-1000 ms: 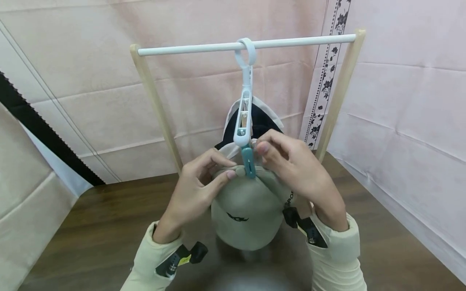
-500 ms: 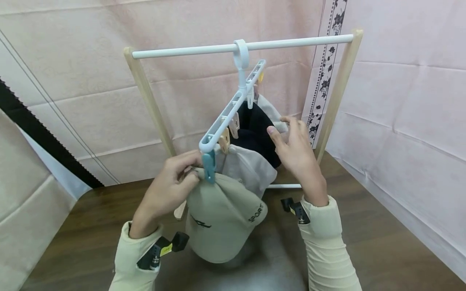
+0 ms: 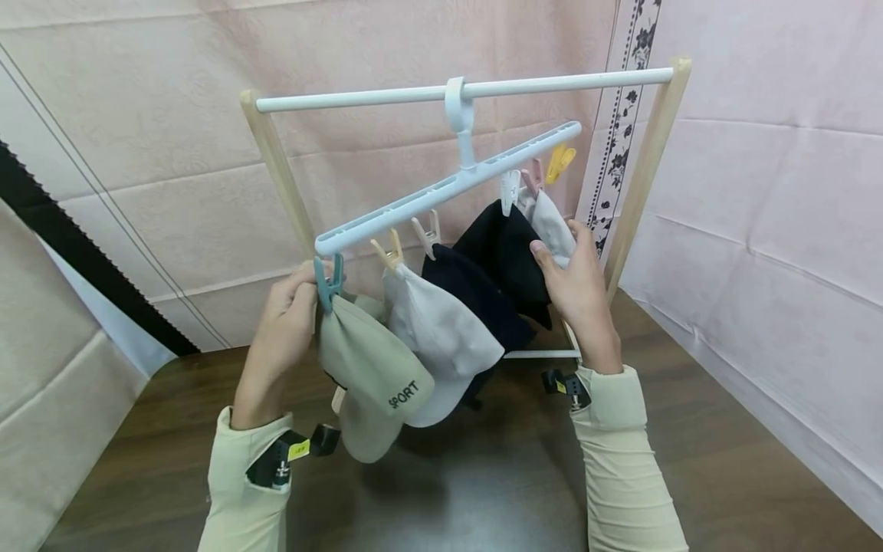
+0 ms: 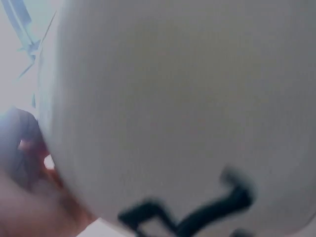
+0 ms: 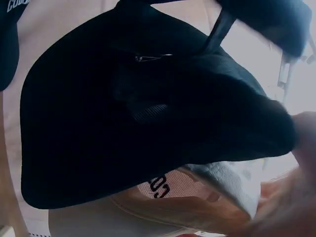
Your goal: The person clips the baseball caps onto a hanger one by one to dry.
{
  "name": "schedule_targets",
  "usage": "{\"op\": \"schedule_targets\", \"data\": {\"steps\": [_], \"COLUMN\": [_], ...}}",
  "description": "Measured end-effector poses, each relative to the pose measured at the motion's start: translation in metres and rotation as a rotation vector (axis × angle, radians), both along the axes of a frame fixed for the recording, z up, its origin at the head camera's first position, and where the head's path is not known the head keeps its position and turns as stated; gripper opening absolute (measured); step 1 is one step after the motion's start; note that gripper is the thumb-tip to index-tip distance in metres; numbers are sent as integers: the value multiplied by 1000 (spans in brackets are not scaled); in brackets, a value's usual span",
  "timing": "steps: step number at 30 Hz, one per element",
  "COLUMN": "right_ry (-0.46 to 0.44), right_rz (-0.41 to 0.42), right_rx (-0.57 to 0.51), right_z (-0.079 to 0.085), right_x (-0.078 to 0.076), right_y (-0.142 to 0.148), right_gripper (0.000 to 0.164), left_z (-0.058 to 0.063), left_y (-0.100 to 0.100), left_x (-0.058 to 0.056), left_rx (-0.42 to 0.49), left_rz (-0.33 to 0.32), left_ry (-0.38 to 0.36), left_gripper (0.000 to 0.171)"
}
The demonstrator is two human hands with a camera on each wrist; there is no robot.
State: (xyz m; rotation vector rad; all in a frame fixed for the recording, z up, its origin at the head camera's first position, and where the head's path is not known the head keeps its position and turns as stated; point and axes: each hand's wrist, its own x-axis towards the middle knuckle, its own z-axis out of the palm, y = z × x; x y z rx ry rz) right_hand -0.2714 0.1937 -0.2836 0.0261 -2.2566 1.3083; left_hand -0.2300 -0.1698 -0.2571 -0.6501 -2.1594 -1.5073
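Observation:
My left hand (image 3: 279,326) grips the upper edge of a sage-green cap (image 3: 375,353) beside the teal clothespin (image 3: 329,282) at the hanger's near-left end. That cap's pale fabric (image 4: 182,108) fills most of the left wrist view. At the other end, my right hand (image 3: 581,295) holds a light grey cap (image 3: 552,222) between thumb and fingers. A black cap (image 3: 500,249) hangs just left of it and covers much of the right wrist view. Between the two hands hang a whitish cap (image 3: 438,337) and a navy cap (image 3: 476,295). Part of each hand's grip is hidden.
A light blue clip hanger (image 3: 441,192) hangs slanted from the white rod (image 3: 359,97) of a rack with wooden side posts (image 3: 645,176). A yellow clothespin (image 3: 560,162) sits at its far right. Below is a dark wooden table (image 3: 476,483); cloth walls stand behind and beside.
The hanger has swung from end-on to nearly sideways, spreading the caps into a row. My left hand moved left with the green cap; my right left the clothespin area and reached the light grey cap.

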Motion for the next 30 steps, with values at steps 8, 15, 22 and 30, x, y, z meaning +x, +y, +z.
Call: {"op": "schedule_targets", "data": {"steps": [8, 15, 22, 30], "right_ry": [126, -78, -281, -253], "right_rz": [-114, 28, 253, 287], "right_rx": [43, 344, 546, 732], "right_z": [3, 15, 31, 40], "right_x": [4, 22, 47, 75], "right_y": [-4, -5, -16, -29], "right_gripper": [36, 27, 22, 10], "left_z": [-20, -26, -40, -62], "left_y": [13, 25, 43, 59], "left_x": [-24, -26, -33, -42], "left_rx": [222, 227, 263, 81], "left_rz": [150, 210, 338, 368], "left_ry": [-139, -72, 167, 408], "left_gripper": [28, 35, 45, 52]}}
